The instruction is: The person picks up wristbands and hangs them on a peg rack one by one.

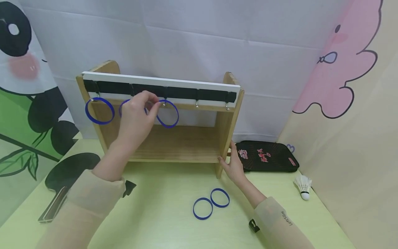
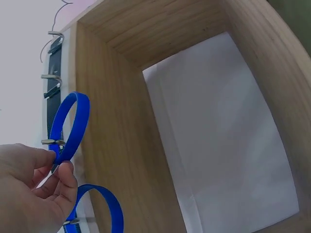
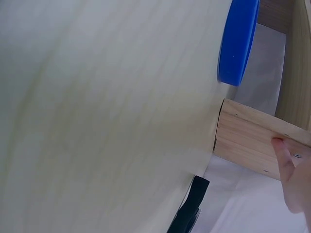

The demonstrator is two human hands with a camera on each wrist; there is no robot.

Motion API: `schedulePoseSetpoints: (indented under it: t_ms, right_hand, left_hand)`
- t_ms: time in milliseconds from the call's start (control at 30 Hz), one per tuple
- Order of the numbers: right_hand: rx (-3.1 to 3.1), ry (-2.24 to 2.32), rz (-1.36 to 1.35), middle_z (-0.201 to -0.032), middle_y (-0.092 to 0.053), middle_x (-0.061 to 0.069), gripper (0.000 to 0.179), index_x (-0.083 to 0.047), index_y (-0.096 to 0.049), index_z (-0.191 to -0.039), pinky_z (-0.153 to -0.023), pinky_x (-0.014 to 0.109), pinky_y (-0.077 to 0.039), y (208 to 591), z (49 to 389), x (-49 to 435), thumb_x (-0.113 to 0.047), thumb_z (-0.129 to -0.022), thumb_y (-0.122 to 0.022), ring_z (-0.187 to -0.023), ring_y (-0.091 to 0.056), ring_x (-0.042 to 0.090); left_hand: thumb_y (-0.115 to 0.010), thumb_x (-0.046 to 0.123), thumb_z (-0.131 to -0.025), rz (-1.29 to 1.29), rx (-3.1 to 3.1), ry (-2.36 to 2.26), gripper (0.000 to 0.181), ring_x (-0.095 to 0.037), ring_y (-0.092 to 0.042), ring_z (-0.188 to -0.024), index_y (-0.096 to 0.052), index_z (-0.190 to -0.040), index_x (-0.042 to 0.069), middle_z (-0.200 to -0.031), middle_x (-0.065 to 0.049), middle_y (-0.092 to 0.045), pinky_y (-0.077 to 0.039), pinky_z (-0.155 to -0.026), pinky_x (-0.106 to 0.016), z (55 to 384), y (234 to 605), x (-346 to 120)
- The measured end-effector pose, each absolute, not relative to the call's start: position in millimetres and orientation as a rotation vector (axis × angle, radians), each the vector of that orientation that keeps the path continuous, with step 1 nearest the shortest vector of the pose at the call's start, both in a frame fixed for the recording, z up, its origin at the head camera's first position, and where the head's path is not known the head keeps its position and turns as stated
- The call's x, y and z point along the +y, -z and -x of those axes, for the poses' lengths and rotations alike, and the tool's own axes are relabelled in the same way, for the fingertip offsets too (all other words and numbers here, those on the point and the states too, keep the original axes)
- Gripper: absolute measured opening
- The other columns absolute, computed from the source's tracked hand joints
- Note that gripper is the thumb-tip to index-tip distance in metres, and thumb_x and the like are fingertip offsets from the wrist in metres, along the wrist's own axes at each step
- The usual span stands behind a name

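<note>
My left hand point(image 1: 138, 112) pinches a blue ring point(image 2: 83, 119) at its edge, thumb against fingertips. This ring hangs over a small metal hook point(image 2: 53, 142) on the black strip point(image 1: 183, 92) of a white board along the top of a wooden shelf point(image 1: 186, 138). Two more blue rings hang to the left: one ring point(image 1: 100, 122) at the far left, the other partly hidden behind my left hand. Low on the shelf's right side panel, my right hand point(image 1: 234, 167) holds the wood, thumb at the front edge. Two hooks point(image 1: 197, 103) further right carry no ring.
Two blue rings point(image 1: 202, 209) lie on the table in front of the shelf. A black case point(image 1: 267, 155) and a shuttlecock point(image 1: 303, 186) are at the right. A black paddle point(image 1: 73, 169) lies at the left, and a small black clip point(image 1: 254, 226) is near my right sleeve.
</note>
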State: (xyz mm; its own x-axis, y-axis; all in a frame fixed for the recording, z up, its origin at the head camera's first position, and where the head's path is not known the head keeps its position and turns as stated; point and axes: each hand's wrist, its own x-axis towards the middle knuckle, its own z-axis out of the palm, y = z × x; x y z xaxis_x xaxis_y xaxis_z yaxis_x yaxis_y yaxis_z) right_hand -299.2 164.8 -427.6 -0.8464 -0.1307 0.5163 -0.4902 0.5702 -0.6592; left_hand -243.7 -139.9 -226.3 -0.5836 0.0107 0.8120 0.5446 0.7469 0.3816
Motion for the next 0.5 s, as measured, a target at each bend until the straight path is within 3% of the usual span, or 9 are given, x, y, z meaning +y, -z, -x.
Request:
schedulePoseSetpoints:
  t_ms: [500]
  right_hand:
    - [-2.399,-1.190,-0.487,-0.135,-0.042,0.013,0.077,-0.017,-0.016,-0.149,-0.067,0.043,-0.055,428,299,165,-0.012,-0.089,-0.063,-0.103,-0.057,0.030]
  left_hand:
    - [-0.065,0.009,-0.088,0.445,-2.092,0.721,0.011,-0.019,-0.057,-0.073,-0.064,-0.096,0.002,-0.087,-0.009,-0.063,-0.041,-0.059,-0.024,235,228,-143]
